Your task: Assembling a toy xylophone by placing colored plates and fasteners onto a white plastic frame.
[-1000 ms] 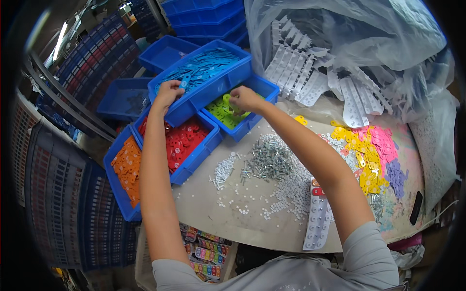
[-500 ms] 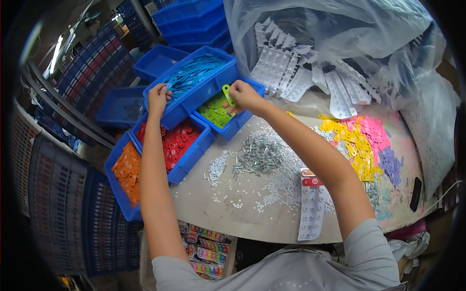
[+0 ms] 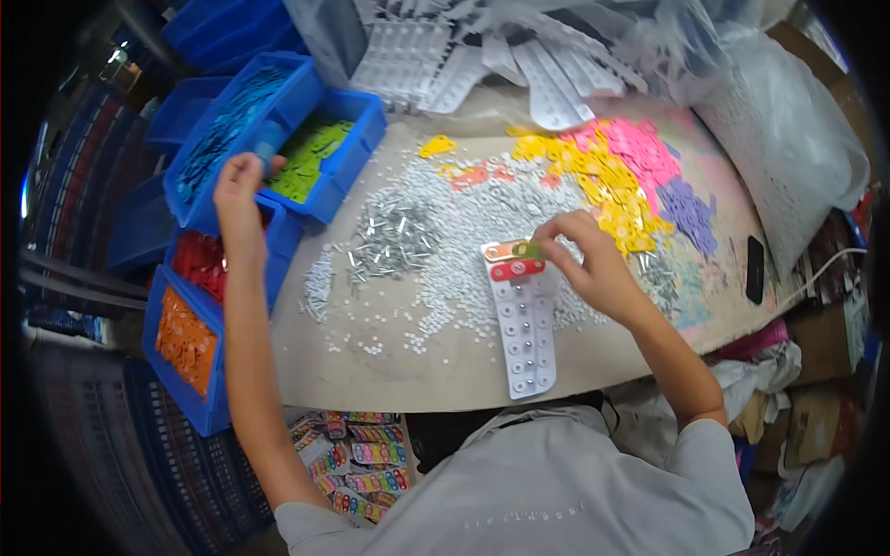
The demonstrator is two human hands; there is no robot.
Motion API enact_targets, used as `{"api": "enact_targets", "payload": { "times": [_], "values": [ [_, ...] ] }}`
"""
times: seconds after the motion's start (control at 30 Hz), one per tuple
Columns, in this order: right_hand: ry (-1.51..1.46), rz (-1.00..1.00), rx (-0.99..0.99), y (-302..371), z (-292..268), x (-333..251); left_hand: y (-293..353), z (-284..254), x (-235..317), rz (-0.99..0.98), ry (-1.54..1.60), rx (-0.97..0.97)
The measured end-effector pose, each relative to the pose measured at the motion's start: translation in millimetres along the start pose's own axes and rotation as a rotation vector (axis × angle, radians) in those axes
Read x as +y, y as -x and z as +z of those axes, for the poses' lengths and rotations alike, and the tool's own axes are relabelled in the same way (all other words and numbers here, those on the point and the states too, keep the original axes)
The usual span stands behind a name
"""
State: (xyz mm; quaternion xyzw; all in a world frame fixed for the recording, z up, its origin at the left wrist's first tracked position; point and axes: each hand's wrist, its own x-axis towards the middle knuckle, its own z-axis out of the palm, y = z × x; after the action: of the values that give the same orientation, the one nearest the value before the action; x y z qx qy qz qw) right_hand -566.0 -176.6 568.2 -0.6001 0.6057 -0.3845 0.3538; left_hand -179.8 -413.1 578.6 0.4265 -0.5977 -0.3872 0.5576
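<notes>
My right hand (image 3: 593,264) pinches a small green plastic link (image 3: 527,249) over the top end of a white studded strip (image 3: 524,338). Across that end of the strip lie an orange link (image 3: 500,251) and a red link (image 3: 519,270). Whether the green link touches the strip, I cannot tell. My left hand (image 3: 243,185) is closed on a blue plastic link (image 3: 270,138), smeared by motion, between the bin of blue links (image 3: 222,139) and the bin of green links (image 3: 315,157).
Bins of red links (image 3: 201,266) and orange links (image 3: 184,343) stand at left. Metal pins (image 3: 399,232) and small white beads (image 3: 482,218) cover mid-table. Beyond lie yellow (image 3: 612,185), pink (image 3: 635,153) and purple links (image 3: 688,215), with white strips (image 3: 408,60) at the back.
My right hand has carried the green link from its bin to the white strip. My left hand has drawn a blue link away from the blue bin. The view has shifted to the right.
</notes>
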Motion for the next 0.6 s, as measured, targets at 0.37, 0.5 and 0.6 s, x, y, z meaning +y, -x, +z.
{"api": "enact_targets", "payload": {
  "times": [0.37,0.5,0.6],
  "values": [
    [0.492,-0.307,0.082,49,44,52,191,140,7,-0.057,-0.286,-0.485],
    [0.462,-0.297,0.096,46,51,60,201,149,1,-0.015,-0.355,-0.529],
    [0.454,-0.250,0.122,46,54,65,209,158,-6,-0.064,-0.355,-0.542]
  ]
}}
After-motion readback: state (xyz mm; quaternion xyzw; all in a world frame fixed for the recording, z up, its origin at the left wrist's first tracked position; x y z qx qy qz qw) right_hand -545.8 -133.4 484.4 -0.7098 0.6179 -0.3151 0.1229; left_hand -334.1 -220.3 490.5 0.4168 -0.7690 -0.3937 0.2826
